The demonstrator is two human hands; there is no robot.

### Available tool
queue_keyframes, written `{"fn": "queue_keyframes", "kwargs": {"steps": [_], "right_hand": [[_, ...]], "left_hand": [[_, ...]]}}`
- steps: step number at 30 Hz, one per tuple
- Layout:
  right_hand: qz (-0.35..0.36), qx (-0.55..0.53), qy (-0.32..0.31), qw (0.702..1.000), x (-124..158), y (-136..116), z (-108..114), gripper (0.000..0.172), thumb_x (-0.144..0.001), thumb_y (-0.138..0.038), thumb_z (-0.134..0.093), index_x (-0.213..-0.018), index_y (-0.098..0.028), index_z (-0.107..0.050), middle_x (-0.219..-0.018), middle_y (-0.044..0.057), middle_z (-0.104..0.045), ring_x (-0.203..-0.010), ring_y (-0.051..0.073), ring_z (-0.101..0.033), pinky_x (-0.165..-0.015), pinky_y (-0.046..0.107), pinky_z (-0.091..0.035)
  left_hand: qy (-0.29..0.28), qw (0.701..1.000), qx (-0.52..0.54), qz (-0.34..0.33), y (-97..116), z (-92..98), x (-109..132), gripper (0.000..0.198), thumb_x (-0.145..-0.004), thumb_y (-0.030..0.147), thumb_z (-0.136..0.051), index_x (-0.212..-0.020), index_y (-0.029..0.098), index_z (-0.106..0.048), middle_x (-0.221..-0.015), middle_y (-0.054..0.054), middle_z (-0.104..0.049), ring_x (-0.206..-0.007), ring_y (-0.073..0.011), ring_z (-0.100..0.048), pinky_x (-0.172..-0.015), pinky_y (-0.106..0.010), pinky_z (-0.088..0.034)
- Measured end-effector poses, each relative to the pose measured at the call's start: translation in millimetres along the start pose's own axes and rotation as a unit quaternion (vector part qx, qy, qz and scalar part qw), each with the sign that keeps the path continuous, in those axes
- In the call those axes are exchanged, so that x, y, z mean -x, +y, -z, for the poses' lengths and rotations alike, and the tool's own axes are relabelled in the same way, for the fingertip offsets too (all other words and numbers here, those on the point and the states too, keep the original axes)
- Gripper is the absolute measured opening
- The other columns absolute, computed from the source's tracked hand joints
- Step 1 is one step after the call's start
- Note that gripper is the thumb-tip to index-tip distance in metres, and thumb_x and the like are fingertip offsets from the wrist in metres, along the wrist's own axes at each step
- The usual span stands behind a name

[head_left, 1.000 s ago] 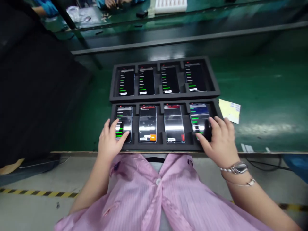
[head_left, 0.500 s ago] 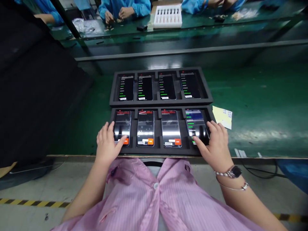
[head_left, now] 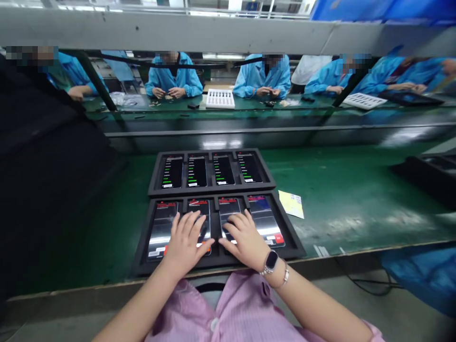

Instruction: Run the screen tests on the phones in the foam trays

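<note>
Before me on the green bench lie two black foam trays, each with a row of smartphones. My left hand (head_left: 185,244) spreads its fingers over the second smartphone (head_left: 198,207) of the near tray (head_left: 142,259). Over the third smartphone (head_left: 228,207), my right hand (head_left: 245,239) is also open, its fingers apart; touching or hovering, I cannot tell. The leftmost smartphone (head_left: 160,232) and the rightmost smartphone (head_left: 268,223) lie beside my hands. These near screens carry red text at the top. In the far tray (head_left: 153,178), the smartphones (head_left: 197,171) show white and green lines.
A yellow paper (head_left: 291,204) lies right of the trays on the bench (head_left: 338,190). Black cloth (head_left: 53,180) hangs at the left; a black case (head_left: 427,183) stands at the right. Co-workers in blue coats (head_left: 263,78) sit across, near a white tray (head_left: 220,99).
Both hands have moved inward, from the near tray's outer phones to its middle two. The rightmost near phone's screen changed from green lines to red text and a red button. The view has tilted up.
</note>
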State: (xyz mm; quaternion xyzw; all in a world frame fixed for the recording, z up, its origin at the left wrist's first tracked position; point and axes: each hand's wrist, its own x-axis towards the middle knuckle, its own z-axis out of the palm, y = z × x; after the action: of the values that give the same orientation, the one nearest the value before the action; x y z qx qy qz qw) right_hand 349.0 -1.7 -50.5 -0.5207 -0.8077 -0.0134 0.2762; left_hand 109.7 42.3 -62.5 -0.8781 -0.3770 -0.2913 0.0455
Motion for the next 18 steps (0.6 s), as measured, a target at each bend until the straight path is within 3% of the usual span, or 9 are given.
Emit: {"fn": "queue_keyframes", "kwargs": {"steps": [2, 6, 10, 14, 18], "right_hand": [[-0.013, 0.002, -0.017, 1.0, 0.0, -1.2, -0.3, 0.033, -0.103, -0.051, -0.062, -0.113, -0.02, -0.069, -0.117, 0.012, -0.067, -0.117, 0.03, -0.059, -0.121, 0.068, -0.036], [-0.034, 0.005, -0.028, 0.999, -3.4, -3.9, -4.9, 0.036, -0.101, -0.053, -0.065, -0.116, -0.021, -0.069, -0.119, 0.013, -0.067, -0.117, 0.029, -0.059, -0.121, 0.065, -0.037], [-0.035, 0.008, -0.014, 0.999, -2.6, 2.5, 4.4, 0.035, -0.104, -0.054, -0.06, -0.115, -0.022, -0.069, -0.118, 0.01, -0.068, -0.115, 0.025, -0.062, -0.124, 0.062, -0.034], [-0.066, 0.04, 0.043, 0.996, 15.5, 32.7, 37.9, 0.04, -0.107, -0.052, -0.054, -0.13, -0.022, -0.064, -0.132, 0.014, -0.064, -0.128, 0.029, -0.057, -0.126, 0.063, -0.028], [-0.123, 0.08, 0.092, 0.985, 41.5, 67.8, 54.3, 0.044, -0.107, -0.05, -0.049, -0.137, -0.019, -0.06, -0.13, 0.018, -0.062, -0.126, 0.033, -0.057, -0.116, 0.066, -0.042]], "left_hand": [[-0.034, 0.999, 0.026, -0.002, -2.5, 1.3, 1.4, 0.04, -0.107, 0.042, -0.054, -0.135, 0.014, -0.058, -0.131, -0.017, -0.071, -0.119, -0.0317, -0.068, -0.123, -0.06, -0.032], [-0.041, 0.999, 0.015, -0.002, -1.1, 0.0, -1.8, 0.031, -0.107, 0.042, -0.053, -0.12, 0.018, -0.067, -0.13, -0.014, -0.072, -0.12, -0.0331, -0.067, -0.12, -0.06, -0.034], [-0.059, 0.998, 0.022, 0.018, -5.2, 8.9, -3.4, 0.029, -0.107, 0.041, -0.052, -0.118, 0.02, -0.069, -0.128, -0.014, -0.073, -0.115, -0.0316, -0.07, -0.124, -0.066, -0.024], [0.008, 0.997, -0.006, 0.072, -41.8, 44.8, 10.1, 0.038, -0.104, 0.049, -0.052, -0.131, 0.026, -0.063, -0.135, -0.013, -0.069, -0.122, -0.0362, -0.067, -0.125, -0.072, -0.02], [0.033, 0.973, 0.027, 0.227, -78.4, 61.9, 36.5, 0.066, -0.099, 0.06, -0.051, -0.15, 0.019, -0.047, -0.13, -0.019, -0.068, -0.123, -0.0426, -0.064, -0.116, -0.071, -0.041]]}}
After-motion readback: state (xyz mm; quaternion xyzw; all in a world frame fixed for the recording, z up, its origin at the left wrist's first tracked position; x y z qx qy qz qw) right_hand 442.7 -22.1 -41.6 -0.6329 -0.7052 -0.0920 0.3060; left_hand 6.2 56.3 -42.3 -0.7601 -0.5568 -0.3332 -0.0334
